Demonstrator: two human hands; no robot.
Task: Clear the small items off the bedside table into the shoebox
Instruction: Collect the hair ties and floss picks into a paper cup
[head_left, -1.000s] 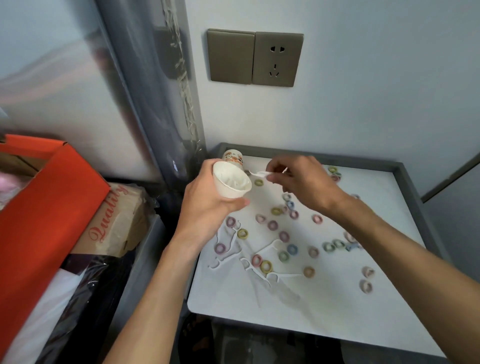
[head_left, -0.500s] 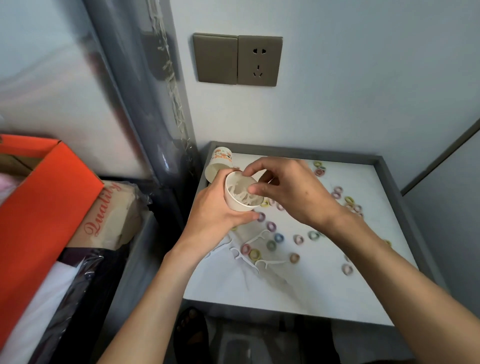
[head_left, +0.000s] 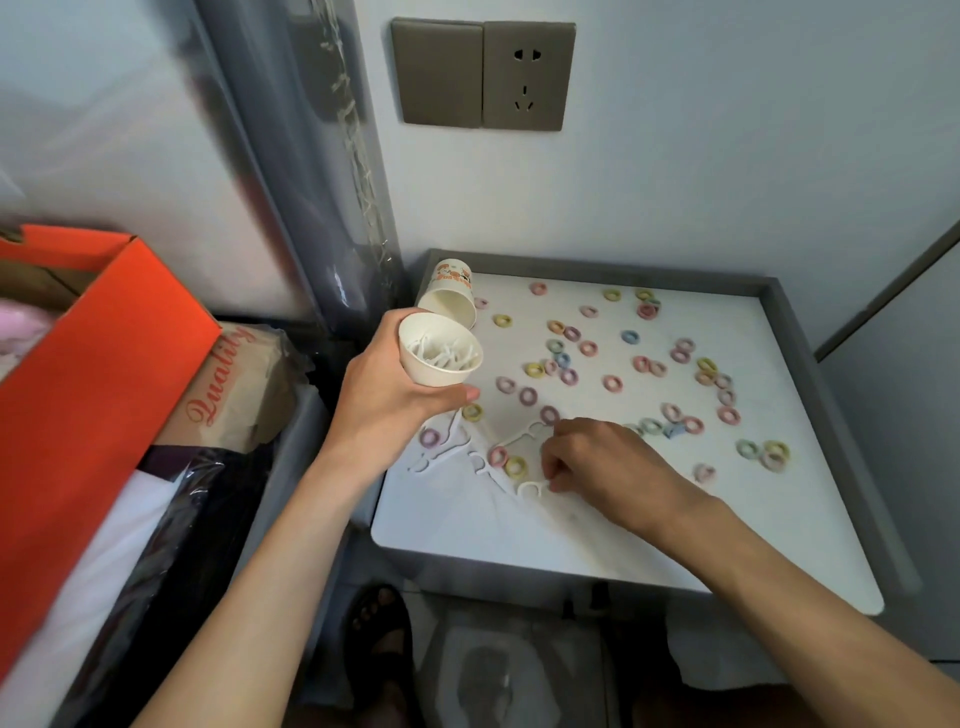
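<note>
Left hand (head_left: 384, 400) is up at centre frame, fingers wrapped round a white paper cup (head_left: 441, 364) tipped toward the camera. There's a tangle of white floss picks inside, too knotted to count. Right hand (head_left: 597, 462) is down on the bedside table (head_left: 779, 545) just right of centre, fingers curled and pinching one floss pick (head_left: 530, 488) at the tabletop.

At least five more loose picks (head_left: 452, 447) lie in a white heap between the two hands. A second cup (head_left: 449, 296), printed, lies on its side in the table's upper left corner, mouth toward the camera, so that's two cups. The hair ties (head_left: 613, 383) are small pastel rings, roughly forty, too bunched for an exact count, spread from the far rim across to the right.

The orange shoebox (head_left: 104, 338) sits open at the left of the frame, well apart from the table, with one brown cardboard box (head_left: 234, 384) between them.

A raised grey rim runs along the table's far and right sides, and the near edge is flat and rounded. Bare white top shows in the strip nearest the camera and under the right forearm.
</note>
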